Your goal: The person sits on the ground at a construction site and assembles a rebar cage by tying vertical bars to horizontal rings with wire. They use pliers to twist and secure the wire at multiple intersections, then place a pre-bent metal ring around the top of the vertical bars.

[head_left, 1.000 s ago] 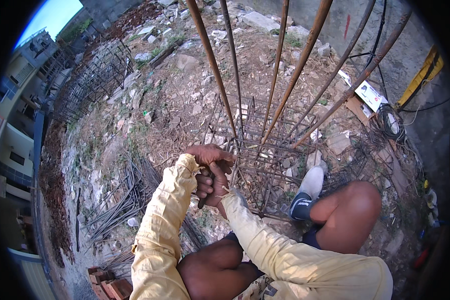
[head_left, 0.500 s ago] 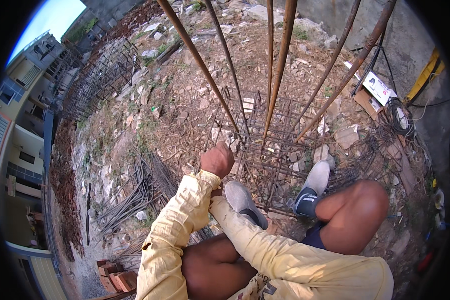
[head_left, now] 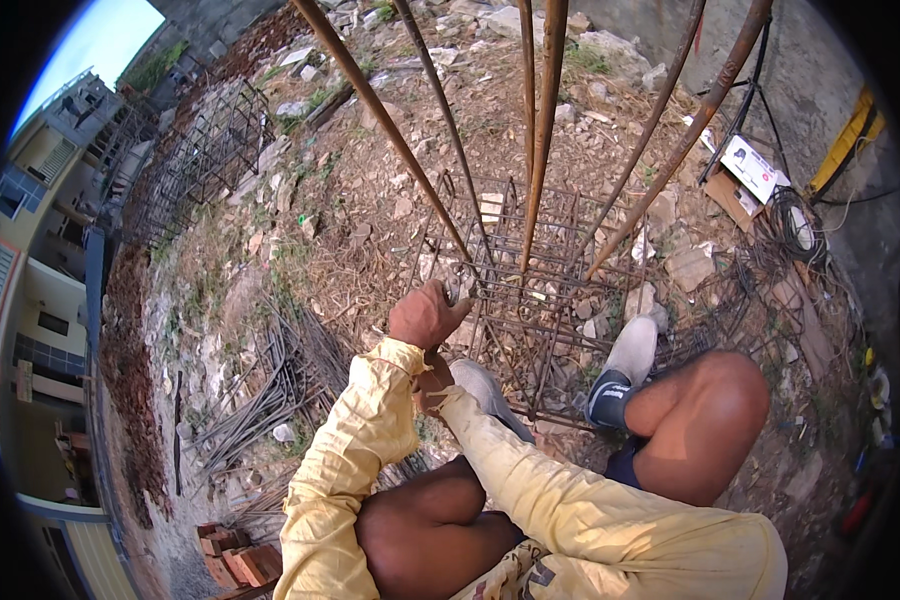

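We have room to pass a hand leftward from our left hand (head_left: 425, 316), low over the stony ground (head_left: 335, 240). On the right, the rusty bar cage (head_left: 555, 292) stands in our way, and tall rods (head_left: 542, 140) rise over it, so we reach through only by the gaps between them. Our left shoe (head_left: 478, 384) crowds our right hand (head_left: 432, 382), and our left wrist hems it in above.

Held left hand (head_left: 426, 318) out in front, back up, thumb (head_left: 459, 311) pointing right. Had right hand (head_left: 432, 386) close under left wrist (head_left: 408, 350), mostly hidden. Slanted right arm (head_left: 560, 485) leftward.
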A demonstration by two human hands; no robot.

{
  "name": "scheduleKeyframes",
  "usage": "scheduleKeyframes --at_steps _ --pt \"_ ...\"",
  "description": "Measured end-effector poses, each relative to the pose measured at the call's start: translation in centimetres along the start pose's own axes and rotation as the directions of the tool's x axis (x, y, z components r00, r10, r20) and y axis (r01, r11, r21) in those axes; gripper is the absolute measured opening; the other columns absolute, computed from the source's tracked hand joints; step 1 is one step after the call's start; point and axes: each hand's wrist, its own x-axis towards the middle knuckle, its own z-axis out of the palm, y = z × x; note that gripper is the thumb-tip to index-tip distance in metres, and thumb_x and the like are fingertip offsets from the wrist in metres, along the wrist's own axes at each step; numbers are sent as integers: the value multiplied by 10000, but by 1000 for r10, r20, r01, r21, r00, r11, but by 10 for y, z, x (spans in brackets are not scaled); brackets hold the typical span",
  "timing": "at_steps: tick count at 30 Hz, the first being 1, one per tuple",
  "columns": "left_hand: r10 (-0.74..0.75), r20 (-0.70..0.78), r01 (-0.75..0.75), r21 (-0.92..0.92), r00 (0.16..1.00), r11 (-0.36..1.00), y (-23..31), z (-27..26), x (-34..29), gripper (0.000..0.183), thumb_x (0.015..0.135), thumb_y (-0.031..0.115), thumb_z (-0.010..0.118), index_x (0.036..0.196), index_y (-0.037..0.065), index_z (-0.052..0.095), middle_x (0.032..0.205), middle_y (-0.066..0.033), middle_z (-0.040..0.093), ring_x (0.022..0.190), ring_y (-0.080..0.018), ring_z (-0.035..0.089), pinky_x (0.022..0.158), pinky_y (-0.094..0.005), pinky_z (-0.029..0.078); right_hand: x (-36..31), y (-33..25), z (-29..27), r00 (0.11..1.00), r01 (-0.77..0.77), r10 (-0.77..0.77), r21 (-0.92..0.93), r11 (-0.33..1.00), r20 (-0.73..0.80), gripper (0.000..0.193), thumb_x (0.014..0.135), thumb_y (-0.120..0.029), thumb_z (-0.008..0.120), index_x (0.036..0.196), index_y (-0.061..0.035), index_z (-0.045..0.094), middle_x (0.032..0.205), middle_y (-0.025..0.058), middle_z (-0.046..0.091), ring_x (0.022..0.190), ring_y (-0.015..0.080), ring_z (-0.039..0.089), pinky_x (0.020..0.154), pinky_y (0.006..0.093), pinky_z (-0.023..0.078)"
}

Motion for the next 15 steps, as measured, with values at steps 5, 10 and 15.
scheduleKeyframes --at_steps 5,10,15 --pt "-8 41 9 -24 999 1000 -1 3 2 585 820 590 628 942 21 580 811 -245 673 782 -409 677 696 -498 532 -1 -11 -9 999 -43 43 -63 997 7 367 944 -419 509 1039 -70 571 870 90 626 717 291 606 570 392 486" --pt "-13 56 18 -91 998 996 2 -3 0 592 822 576 634 980 11 549 836 -260 667 810 -423 669 716 -504 525 -1 -13 -14 997 -73 74 -103 992 6 366 943 -425 507 1012 -71 567 835 86 612 685 282 592 551 390 470" --pt "20 36 -17 -77 999 997 -4 3 5 590 820 561 629 918 -15 551 818 -256 650 778 -415 657 709 -488 513 2 -13 -17 996 -91 93 -139 986 12 366 942 -430 505 986 -72 563 801 81 597 653 274 578 531 388 454"
